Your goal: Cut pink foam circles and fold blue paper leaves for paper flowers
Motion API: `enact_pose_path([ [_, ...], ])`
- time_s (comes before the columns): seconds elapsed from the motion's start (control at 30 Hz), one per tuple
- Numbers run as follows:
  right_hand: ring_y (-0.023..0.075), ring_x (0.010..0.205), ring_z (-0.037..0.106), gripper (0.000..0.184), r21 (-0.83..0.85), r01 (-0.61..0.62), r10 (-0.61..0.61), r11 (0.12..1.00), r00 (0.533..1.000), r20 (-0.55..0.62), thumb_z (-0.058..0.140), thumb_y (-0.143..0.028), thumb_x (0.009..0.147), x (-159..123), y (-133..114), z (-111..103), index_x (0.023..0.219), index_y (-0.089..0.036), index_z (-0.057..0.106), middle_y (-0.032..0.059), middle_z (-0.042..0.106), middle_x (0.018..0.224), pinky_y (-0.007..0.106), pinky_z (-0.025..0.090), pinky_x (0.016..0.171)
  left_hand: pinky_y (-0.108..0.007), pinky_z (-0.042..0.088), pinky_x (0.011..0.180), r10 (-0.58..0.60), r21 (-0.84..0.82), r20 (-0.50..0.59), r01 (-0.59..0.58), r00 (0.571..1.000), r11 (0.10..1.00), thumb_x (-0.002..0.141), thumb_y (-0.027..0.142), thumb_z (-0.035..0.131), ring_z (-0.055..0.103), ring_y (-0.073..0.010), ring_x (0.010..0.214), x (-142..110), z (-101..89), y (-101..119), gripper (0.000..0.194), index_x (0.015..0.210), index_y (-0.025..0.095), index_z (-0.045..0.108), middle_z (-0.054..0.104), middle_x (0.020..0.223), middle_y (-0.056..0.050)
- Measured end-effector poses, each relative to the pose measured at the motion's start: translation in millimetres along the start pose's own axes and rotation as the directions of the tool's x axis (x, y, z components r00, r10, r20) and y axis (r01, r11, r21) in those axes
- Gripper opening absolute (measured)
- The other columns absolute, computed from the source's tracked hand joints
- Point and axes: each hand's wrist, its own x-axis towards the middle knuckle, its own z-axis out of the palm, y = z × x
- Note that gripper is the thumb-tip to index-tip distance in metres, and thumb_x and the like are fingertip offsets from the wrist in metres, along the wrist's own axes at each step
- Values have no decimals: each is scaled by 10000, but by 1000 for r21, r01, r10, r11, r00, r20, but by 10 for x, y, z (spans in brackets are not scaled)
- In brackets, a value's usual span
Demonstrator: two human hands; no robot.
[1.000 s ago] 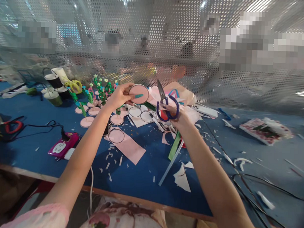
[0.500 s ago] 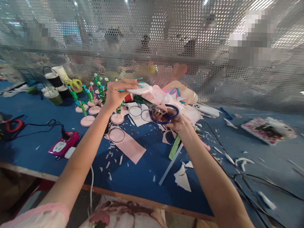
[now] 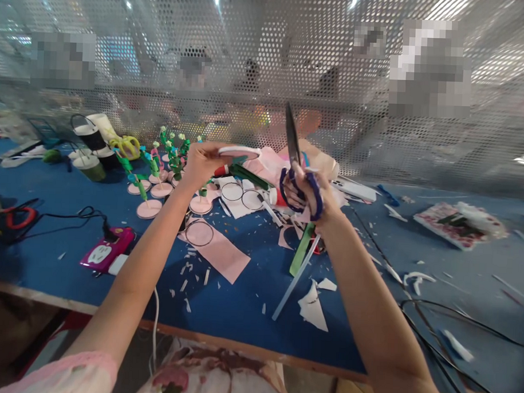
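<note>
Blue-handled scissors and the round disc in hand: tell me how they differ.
The scissors are in the right hand; the disc is in the left hand. The scissors point upward, while the disc appears nearly edge-on. The scissors are dark-bladed and blue-handled; the disc's visible edge is whitish. Both are held above the table.

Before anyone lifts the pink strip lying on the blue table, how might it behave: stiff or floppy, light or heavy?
The pink strip is probably light, since it looks thin. It may bend if lifted by one end, being long and sheet-like. The dark ring overlapping its far end could slide or get dragged along.
</note>
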Motion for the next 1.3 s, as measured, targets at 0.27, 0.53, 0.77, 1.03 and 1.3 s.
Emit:
enact_pose_path([
  [0.27, 170, 639, 544, 250, -666, 221, -503, 712, 823, -264, 628, -400, 702, -13, 97, 43, 787, -221, 476, 10, 565, 686, 304, 421, 609, -293, 579, 652, -161, -102, 73, 168, 984, 980, 552, 484, 792, 661, -171, 734, 13, -21, -30, 436, 764, 146, 616, 664, 703, -25],
  [0.53, 157, 531, 480, 300, -820, 228, -567, 525, 813, -137, 503, -490, 776, 10, 144, -18, 658, -218, 454, 12, 517, 568, 271, 335, 527, -286, 570, 561, -264, -133, 111, 278, 958, 951, 510, 423, 826, 649, -169, 654, -11, 19, 51, 415, 752, 135, 649, 677, 697, -37],
  [0.77, 183, 553, 489, 354, -966, 57, -505, 254, 859, -82, 411, -501, 826, -30, 145, 26, 705, -188, 524, 78, 569, 610, 275, 264, 510, -241, 554, 528, -277, -146, 168, 302, 946, 942, 479, 446, 829, 639, -141, 598, -7, 1, 74, 428, 703, 139, 632, 653, 630, -4],
  [1.03, 226, 656, 560, 447, -993, 35, -437, 114, 899, -19, 334, -536, 873, -53, 160, 84, 783, -154, 548, 133, 628, 714, 277, 262, 527, -226, 531, 532, -273, -122, 209, 302, 939, 946, 502, 451, 818, 611, -120, 603, -93, 57, 14, 414, 662, 146, 588, 599, 604, 19],
  [1.3, 226, 640, 560, 537, -993, 91, -405, 77, 913, 52, 293, -613, 874, -26, 253, 134, 790, -151, 554, 120, 627, 680, 284, 233, 536, -249, 548, 609, -286, -192, 97, 300, 953, 934, 522, 404, 824, 616, -129, 662, -297, -1, -37, 399, 723, 146, 597, 630, 688, 7],
])
